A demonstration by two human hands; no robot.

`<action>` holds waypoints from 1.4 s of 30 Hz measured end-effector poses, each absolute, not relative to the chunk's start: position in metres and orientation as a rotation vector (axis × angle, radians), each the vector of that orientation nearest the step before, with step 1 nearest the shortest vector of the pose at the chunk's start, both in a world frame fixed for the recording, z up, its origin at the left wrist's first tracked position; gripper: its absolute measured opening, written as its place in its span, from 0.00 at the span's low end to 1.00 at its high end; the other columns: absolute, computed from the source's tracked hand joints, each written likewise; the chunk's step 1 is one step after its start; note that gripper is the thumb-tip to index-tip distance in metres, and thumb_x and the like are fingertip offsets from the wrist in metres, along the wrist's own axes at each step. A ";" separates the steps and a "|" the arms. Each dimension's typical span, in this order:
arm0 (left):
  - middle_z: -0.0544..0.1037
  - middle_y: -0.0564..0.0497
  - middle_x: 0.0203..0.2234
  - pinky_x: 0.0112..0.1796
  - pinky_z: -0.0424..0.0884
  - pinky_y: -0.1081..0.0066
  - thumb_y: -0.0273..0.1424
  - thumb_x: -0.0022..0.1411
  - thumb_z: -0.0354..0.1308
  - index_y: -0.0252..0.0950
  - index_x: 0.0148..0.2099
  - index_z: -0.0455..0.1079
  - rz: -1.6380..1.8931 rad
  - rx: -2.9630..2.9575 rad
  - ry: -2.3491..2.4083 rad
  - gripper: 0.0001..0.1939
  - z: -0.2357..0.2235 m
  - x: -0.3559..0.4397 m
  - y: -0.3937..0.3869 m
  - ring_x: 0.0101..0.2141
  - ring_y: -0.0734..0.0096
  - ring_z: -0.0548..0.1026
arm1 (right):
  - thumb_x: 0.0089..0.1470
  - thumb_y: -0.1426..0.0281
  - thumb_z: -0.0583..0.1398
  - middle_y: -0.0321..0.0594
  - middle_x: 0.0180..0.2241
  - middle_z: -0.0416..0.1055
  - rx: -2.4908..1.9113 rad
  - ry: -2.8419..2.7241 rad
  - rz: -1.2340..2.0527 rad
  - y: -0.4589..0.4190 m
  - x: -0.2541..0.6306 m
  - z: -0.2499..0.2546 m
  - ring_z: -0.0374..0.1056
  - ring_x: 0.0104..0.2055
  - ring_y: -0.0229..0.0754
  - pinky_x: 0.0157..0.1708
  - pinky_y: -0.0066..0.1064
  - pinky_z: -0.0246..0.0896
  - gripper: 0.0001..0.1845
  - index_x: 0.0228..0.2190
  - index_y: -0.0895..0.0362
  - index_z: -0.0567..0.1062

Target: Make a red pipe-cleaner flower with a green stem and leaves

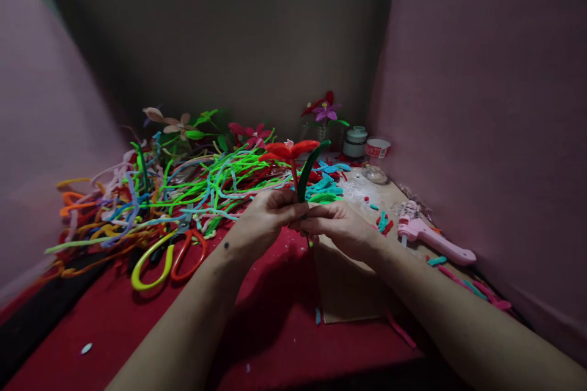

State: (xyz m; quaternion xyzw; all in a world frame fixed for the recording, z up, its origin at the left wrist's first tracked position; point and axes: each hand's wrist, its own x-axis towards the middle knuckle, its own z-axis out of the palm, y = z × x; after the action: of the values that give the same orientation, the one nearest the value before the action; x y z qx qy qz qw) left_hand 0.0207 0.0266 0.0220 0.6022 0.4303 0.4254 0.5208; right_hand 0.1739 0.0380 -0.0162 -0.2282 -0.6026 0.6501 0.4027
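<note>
Red tabletop (275, 348) is spreading beneath red flower (301, 148) | left hand (263, 217) and right hand (343, 229) are pinching stem (294, 175) below petals (275, 150), fingertips bunching | likely weighing little, bending softly; lower stem is suiting grip, petals risking crushing

Red flower (302, 148), dark green leaf (308, 172), yellow-and-red scissor handles (170, 261), pink glue gun (435, 238).

Pinkish-mauve panels (481, 104) flank a dim, plain grey wall (229, 30) behind a red-covered table (183, 330).
</note>
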 end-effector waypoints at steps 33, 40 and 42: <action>0.72 0.54 0.20 0.17 0.59 0.80 0.29 0.43 0.65 0.32 0.35 0.67 1.005 1.063 0.705 0.15 0.015 0.019 0.029 0.17 0.80 0.67 | 0.48 0.68 0.59 0.41 0.22 0.73 -0.490 -1.497 1.862 0.033 0.177 -0.018 0.67 0.23 0.35 0.24 0.26 0.57 0.11 0.26 0.63 0.77; 0.65 0.57 0.11 0.15 0.51 0.80 0.30 0.47 0.62 0.30 0.22 0.65 0.973 1.343 1.009 0.10 0.016 0.021 0.029 0.13 0.84 0.60 | 0.51 0.63 0.58 0.39 0.22 0.71 -0.569 -1.585 1.820 0.038 0.176 -0.020 0.62 0.22 0.31 0.20 0.22 0.51 0.15 0.31 0.64 0.76; 0.65 0.57 0.12 0.16 0.52 0.80 0.29 0.48 0.61 0.31 0.23 0.65 0.985 1.335 0.997 0.09 0.017 0.021 0.029 0.13 0.84 0.60 | 0.53 0.58 0.55 0.40 0.22 0.70 -0.531 -1.605 1.850 0.039 0.176 -0.021 0.62 0.21 0.32 0.20 0.23 0.52 0.20 0.29 0.64 0.75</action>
State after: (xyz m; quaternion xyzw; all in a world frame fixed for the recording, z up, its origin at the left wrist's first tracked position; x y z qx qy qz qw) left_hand 0.0206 0.0290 0.0169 0.5679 0.4241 0.4191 0.5674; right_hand 0.1762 0.0388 -0.0213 -0.2011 -0.6084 0.7014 0.3122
